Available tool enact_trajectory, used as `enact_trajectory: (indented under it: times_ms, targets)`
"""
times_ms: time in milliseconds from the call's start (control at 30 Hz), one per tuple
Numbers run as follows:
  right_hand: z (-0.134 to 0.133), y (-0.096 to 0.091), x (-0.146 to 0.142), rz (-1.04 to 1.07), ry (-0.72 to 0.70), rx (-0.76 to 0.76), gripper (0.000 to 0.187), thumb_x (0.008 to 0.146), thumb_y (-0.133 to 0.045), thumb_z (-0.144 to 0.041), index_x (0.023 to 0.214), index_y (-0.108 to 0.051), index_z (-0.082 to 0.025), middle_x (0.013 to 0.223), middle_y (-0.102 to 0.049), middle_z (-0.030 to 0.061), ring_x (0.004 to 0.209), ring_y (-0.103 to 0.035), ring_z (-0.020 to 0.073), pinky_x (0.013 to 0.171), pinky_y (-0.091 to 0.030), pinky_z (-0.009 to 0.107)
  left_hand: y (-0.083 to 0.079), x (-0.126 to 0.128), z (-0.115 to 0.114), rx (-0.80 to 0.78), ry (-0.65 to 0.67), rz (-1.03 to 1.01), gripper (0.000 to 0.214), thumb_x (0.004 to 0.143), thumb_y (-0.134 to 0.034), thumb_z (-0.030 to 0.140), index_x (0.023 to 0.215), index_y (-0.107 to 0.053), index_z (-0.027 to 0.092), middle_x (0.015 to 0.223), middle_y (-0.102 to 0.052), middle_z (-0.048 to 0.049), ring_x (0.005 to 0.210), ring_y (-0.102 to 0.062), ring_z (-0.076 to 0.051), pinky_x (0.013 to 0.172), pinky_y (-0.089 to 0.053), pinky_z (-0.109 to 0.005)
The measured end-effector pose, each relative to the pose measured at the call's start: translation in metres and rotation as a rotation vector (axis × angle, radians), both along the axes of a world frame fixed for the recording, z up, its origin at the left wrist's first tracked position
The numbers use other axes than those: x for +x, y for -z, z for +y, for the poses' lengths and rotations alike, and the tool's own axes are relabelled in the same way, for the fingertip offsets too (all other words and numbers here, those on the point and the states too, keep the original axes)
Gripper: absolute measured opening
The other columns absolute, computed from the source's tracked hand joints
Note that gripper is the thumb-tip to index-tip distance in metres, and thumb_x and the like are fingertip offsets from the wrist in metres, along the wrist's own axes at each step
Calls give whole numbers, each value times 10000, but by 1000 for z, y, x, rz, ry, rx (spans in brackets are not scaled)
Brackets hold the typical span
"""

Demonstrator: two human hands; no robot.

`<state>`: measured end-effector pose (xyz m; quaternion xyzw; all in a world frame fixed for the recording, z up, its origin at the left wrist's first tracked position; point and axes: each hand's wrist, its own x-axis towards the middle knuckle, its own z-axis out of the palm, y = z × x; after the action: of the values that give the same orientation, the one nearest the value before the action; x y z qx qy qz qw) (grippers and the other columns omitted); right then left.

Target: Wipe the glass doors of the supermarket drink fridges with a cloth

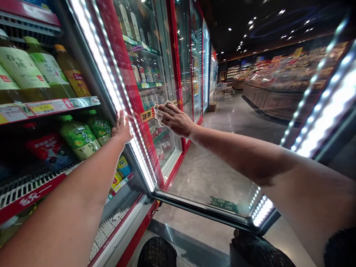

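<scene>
I stand at an open drinks cooler. My left hand (121,128) rests flat against the lit inner edge of the cooler frame (111,85), fingers stretched upward. My right hand (174,119) presses a crumpled pale cloth (160,110) against the inside of the open glass door (217,148), fingers spread over the cloth. Green drink bottles (80,138) stand on the shelf just left of my left hand.
Shelves with price strips (47,106) hold large bottles above and packets below. More red-framed coolers (186,66) run down the aisle. The door's lit edge (319,111) stands at right. Produce displays (289,81) line the far side of a glossy floor.
</scene>
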<state>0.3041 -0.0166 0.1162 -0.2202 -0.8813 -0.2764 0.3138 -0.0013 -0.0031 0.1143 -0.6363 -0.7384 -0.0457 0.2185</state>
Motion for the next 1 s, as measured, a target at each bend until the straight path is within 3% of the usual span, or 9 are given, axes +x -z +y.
enact_trajectory:
  times_ms: [100, 333, 467, 600, 700, 833, 1000]
  targets:
    - [-6, 10, 5, -76, 1, -7, 542, 993, -380, -68, 1500, -511, -206, 1614, -456, 38, 1555, -290, 211, 1322, -210, 507, 2, 2, -2, -14, -5, 6, 1076, 863, -666, 423, 1659, 0, 140, 1677, 277, -129, 1583, 156, -328, 1191, -371, -584]
    - [-12, -9, 25, 36, 38, 45, 507, 1028, -396, -127, 1511, -501, -239, 1623, -437, 26, 1560, -274, 216, 1322, -194, 527, 17, 0, -4, -4, 57, -61, 1028, 844, -669, 387, 1663, -83, 184, 1688, 228, -121, 1588, 106, -375, 1163, -375, -644]
    - [-19, 13, 38, 28, 34, 41, 531, 1011, -444, -108, 1522, -491, -244, 1625, -426, 33, 1554, -294, 206, 1321, -216, 504, 20, -2, -3, 29, 100, -95, 985, 863, -652, 510, 1659, -152, 215, 1706, 178, -111, 1570, 58, -456, 1144, -382, -660]
    - [-26, 32, 54, -81, 29, 51, 539, 1015, -484, -130, 1536, -468, -270, 1607, -455, 11, 1531, -344, 208, 1304, -283, 487, 18, 2, -6, -8, 46, -50, 945, 892, -615, 373, 1660, -105, 161, 1691, 228, -107, 1579, 104, -402, 1161, -383, -620]
    - [-30, 22, 68, -90, 52, 92, 589, 1018, -463, -101, 1572, -400, -292, 1626, -426, -3, 1546, -302, 201, 1309, -262, 495, 17, 7, -8, -29, -11, -20, 964, 892, -607, 339, 1659, -57, 138, 1676, 272, -103, 1587, 151, -328, 1170, -386, -601]
    - [-35, 7, 81, 1, 92, 144, 633, 1015, -461, -78, 1600, -342, -286, 1634, -415, 26, 1559, -269, 211, 1321, -220, 508, 15, 11, -8, -48, -40, -20, 971, 888, -612, 364, 1653, -78, 95, 1681, 266, -112, 1583, 166, -331, 1188, -358, -592]
    - [-39, 16, 84, -54, 92, 132, 604, 1015, -488, -95, 1585, -377, -262, 1618, -443, 35, 1547, -306, 223, 1306, -273, 508, 12, 28, -10, 96, -11, -108, 901, 846, -642, 292, 1626, -247, 75, 1730, 63, -155, 1594, -22, -393, 1241, -250, -586]
